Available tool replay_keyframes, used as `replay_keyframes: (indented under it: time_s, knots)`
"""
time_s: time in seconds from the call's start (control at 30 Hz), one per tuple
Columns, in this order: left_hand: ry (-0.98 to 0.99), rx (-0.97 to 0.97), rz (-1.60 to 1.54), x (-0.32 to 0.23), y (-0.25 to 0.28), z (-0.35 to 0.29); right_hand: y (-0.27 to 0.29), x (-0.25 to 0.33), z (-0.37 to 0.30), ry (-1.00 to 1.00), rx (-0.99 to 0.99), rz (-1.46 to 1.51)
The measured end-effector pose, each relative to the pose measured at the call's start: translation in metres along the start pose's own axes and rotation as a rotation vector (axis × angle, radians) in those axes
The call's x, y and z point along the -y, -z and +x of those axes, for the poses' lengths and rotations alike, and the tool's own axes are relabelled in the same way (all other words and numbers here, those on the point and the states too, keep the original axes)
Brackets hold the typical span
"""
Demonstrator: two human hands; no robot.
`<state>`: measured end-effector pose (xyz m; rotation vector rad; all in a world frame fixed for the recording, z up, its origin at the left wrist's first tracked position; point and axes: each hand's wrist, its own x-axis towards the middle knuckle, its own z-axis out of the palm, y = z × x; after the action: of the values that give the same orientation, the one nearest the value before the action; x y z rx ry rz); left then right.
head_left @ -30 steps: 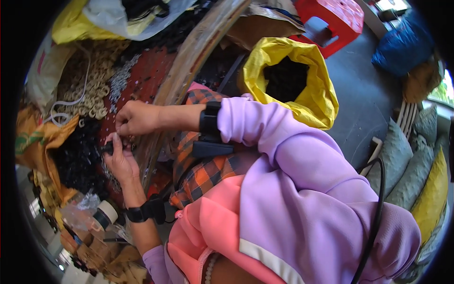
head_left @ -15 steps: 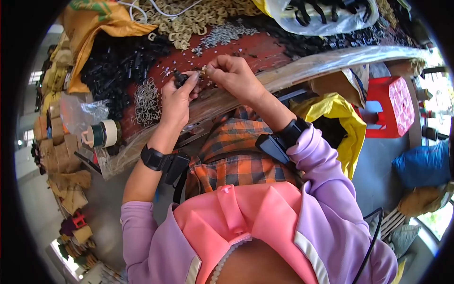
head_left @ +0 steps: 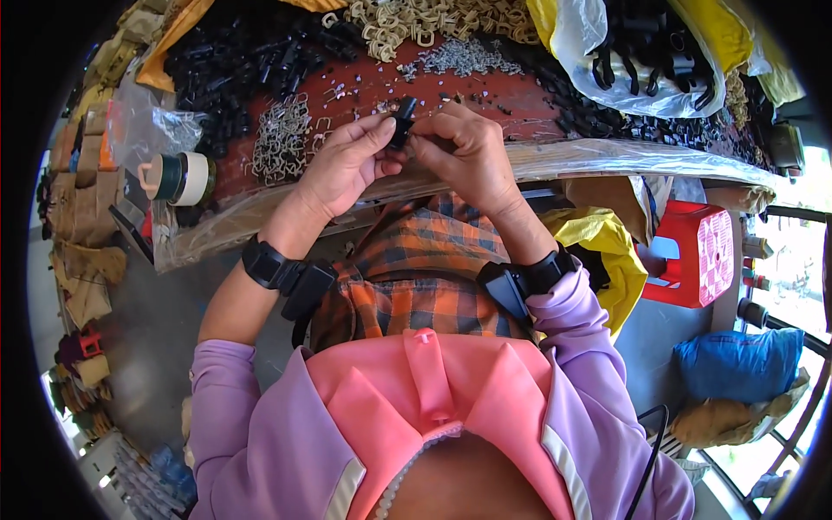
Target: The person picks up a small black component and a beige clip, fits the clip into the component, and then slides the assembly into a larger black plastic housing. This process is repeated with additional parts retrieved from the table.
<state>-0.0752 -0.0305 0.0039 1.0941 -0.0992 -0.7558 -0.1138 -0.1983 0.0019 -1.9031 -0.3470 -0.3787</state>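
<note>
One little black part (head_left: 402, 124) sits pinched in the left hand (head_left: 342, 169), over the near edge of the red table (head_left: 513, 111). Right hand (head_left: 472, 160) is bunched up narrow beside it, can't tell if it's gripping anything. Wire clips (head_left: 282, 139) lie off left, grey bits (head_left: 472, 57) farther back.

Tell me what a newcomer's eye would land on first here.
Probably the hands at centre, by the table's near edge: the left hand grips a small black part, with the right hand close against it. Next might come the bright red stool on the right, beside an open yellow sack. Behind the hands, a heap of beige rings stands out at the far side of the red tabletop.
</note>
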Motion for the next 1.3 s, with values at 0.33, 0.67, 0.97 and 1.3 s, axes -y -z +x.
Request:
replay_keyframes:
  time_s: [0.33,0.67,0.97,1.3]
  knots:
    - [-0.024,-0.058,-0.051,0.004,-0.012,-0.02,-0.004,0.01,-0.004,0.246,0.081,-0.29]
    - [-0.048,-0.083,0.05,0.011,-0.018,-0.026,-0.004,0.013,-0.006,0.292,0.15,-0.393]
    - [0.033,-0.039,0.122,0.018,-0.017,-0.031,0.004,0.021,-0.005,0.165,0.3,-0.401]
    - [0.095,0.024,0.041,0.023,-0.02,-0.033,0.012,0.021,-0.006,0.031,0.385,-0.239]
